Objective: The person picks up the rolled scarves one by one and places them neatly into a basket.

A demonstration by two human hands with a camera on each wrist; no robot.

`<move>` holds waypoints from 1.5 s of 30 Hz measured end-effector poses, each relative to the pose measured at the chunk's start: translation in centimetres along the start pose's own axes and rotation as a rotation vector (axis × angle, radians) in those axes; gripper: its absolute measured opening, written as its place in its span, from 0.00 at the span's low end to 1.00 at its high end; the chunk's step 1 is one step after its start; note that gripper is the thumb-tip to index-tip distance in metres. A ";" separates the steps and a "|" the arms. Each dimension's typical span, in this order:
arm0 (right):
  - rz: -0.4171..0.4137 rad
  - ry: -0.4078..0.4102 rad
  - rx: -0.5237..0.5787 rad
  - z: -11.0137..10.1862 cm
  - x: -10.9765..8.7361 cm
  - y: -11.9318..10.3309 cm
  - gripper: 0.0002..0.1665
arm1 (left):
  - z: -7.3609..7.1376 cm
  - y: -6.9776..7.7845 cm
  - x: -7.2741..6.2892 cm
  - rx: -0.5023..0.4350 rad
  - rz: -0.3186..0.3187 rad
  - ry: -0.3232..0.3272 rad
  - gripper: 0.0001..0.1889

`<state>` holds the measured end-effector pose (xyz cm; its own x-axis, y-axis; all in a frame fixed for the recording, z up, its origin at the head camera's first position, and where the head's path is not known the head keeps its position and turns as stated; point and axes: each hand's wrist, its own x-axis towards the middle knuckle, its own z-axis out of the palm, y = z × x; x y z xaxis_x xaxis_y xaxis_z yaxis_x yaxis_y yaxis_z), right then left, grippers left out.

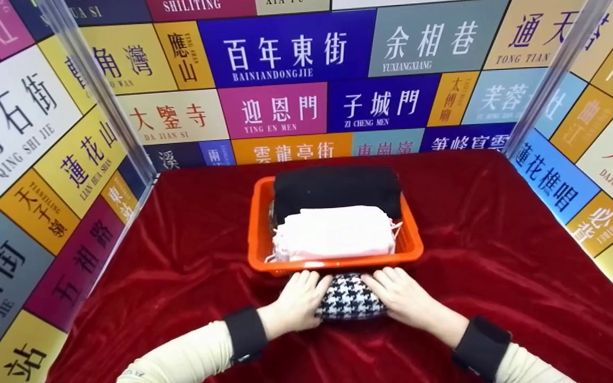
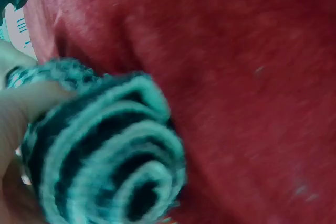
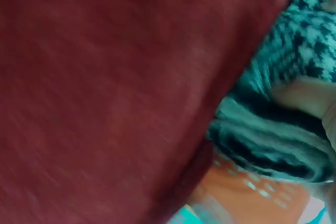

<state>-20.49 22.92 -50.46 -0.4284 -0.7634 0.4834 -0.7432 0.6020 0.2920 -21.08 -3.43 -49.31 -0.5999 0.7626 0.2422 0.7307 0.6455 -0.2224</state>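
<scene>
A rolled houndstooth cloth (image 1: 351,298), black and white, lies across the front of an orange basket (image 1: 256,242). My left hand (image 1: 298,300) grips its left end, and my right hand (image 1: 410,299) grips the right end. In the left wrist view, the spiral end of the roll (image 2: 118,156) shows beside the left thumb (image 2: 39,98). The right wrist view has the right thumb (image 3: 304,97) lying along the houndstooth roll (image 3: 299,45), with its layered end visible. Inside the basket sit a black rolled cloth (image 1: 336,186) and a pale pink folded cloth (image 1: 338,234) with thin strings.
Dark red velvet (image 1: 195,239) covers the table beneath everything. Walls of colourful street-name signs (image 1: 285,50) rise behind and at both sides. Transparent corner posts (image 1: 109,101) stand at the back left and back right.
</scene>
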 end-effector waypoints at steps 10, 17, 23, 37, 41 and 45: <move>0.204 -0.345 0.373 0.2 -1.1 1.3 0.56 | 1.2 -2.8 -2.1 -0.392 -0.101 -0.149 0.53; 0.265 -0.281 0.555 1.2 -1.4 1.9 0.53 | 2.9 -3.6 -3.0 -0.633 -0.146 -0.144 0.52; 0.260 -0.262 0.597 1.4 -1.6 2.2 0.43 | 3.3 -3.1 -3.2 -0.675 -0.187 -0.091 0.49; 0.229 -0.166 0.521 1.8 -2.1 2.4 0.36 | 3.7 -3.0 -2.9 -0.576 -0.179 0.075 0.36; 0.245 -0.168 0.490 1.5 -2.1 2.2 0.37 | 3.4 -3.1 -2.9 -0.559 -0.172 0.079 0.36; 0.264 -0.162 0.465 1.0 -2.2 1.6 0.39 | 2.7 -3.0 -3.2 -0.532 -0.160 0.079 0.37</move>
<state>-21.26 25.34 -51.85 -0.6771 -0.6487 0.3475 -0.7326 0.6391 -0.2343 -22.27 -7.71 -51.95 -0.7056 0.6380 0.3083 0.7085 0.6264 0.3252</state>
